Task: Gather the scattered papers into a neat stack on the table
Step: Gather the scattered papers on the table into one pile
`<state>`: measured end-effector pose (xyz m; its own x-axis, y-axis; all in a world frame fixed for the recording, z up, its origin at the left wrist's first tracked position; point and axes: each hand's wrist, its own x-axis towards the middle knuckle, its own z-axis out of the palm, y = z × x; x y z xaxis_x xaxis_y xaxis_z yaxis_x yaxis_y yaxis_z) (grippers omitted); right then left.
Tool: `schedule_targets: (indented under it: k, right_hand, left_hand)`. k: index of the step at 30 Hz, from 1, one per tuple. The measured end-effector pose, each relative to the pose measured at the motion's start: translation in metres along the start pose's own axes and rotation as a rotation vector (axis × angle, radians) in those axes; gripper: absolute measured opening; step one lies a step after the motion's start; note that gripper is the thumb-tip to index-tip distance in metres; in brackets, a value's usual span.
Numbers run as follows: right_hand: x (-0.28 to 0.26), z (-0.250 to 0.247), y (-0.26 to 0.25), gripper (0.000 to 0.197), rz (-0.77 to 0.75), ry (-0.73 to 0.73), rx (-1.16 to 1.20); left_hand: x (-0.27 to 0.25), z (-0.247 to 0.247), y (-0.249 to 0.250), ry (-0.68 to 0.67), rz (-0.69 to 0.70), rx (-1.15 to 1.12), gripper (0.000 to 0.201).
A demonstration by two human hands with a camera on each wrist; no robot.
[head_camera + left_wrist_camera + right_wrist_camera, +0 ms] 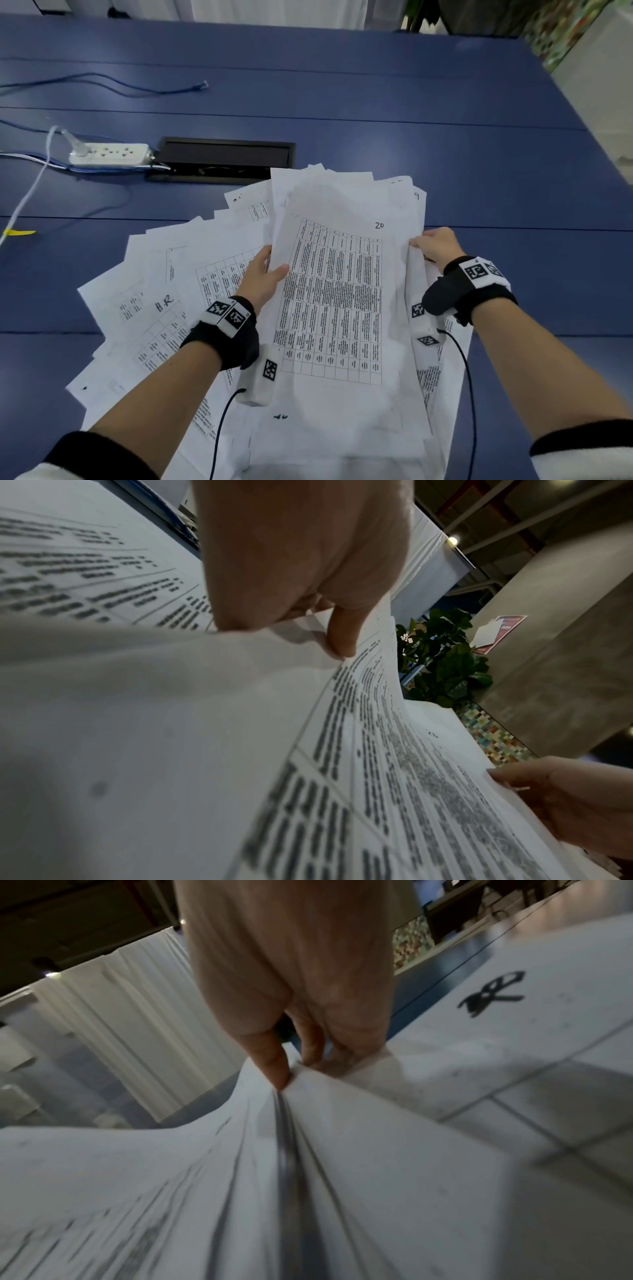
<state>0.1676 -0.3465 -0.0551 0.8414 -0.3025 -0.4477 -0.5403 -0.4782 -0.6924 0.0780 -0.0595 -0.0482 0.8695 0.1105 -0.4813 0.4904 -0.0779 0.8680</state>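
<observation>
I think I am looking at an office, maybe a meeting room. I see a large dark blue table (411, 102) made of joined panels, with a black rectangular cable hatch (222, 159) set into its top. Beside the hatch lies a white plastic power strip (109, 154), and a thin blue network cable (102, 84) runs across the far part. Many white printed sheets with tables of text (329, 301) cover the near side. Behind I see a green leafy pot plant (441, 656) and white curtains (130, 1031).

Power strip (109, 155), blue cable (102, 82)
</observation>
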Motion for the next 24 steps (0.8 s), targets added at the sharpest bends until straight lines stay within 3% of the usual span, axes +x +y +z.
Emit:
schedule_targets:
  k: [3, 8, 15, 16, 18, 24]
  right_hand:
    - [-0.012, 0.004, 0.002, 0.008, -0.082, -0.005, -0.040]
    - [-0.024, 0.010, 0.010, 0.030, -0.223, 0.114, -0.083]
    - [-0.016, 0.011, 0.001, 0.019, -0.182, 0.020, -0.053]
    - [-0.016, 0.013, -0.003, 0.020, -0.176, -0.016, -0.070]
    - [-0.012, 0.017, -0.005, 0.040, -0.172, -0.055, -0.127]
    - [-0.009, 0.018, -0.006, 0.038, -0.189, -0.101, -0.229]
  left_hand:
    - [-0.003, -0.003, 0.003, -0.010, 0.027, -0.004, 0.040]
    - [-0.007, -0.018, -0.001, 0.019, 0.065, -0.020, 0.032]
    - [-0.006, -0.023, -0.009, 0.048, -0.027, -0.133, 0.038]
    - [-0.006, -0.023, -0.008, 0.049, -0.031, -0.144, 0.039]
    - [-0.005, -0.023, -0.008, 0.046, -0.034, -0.170, 0.039]
    - [-0.003, -0.036, -0.001, -0.010, -0.050, -0.213, 0.038]
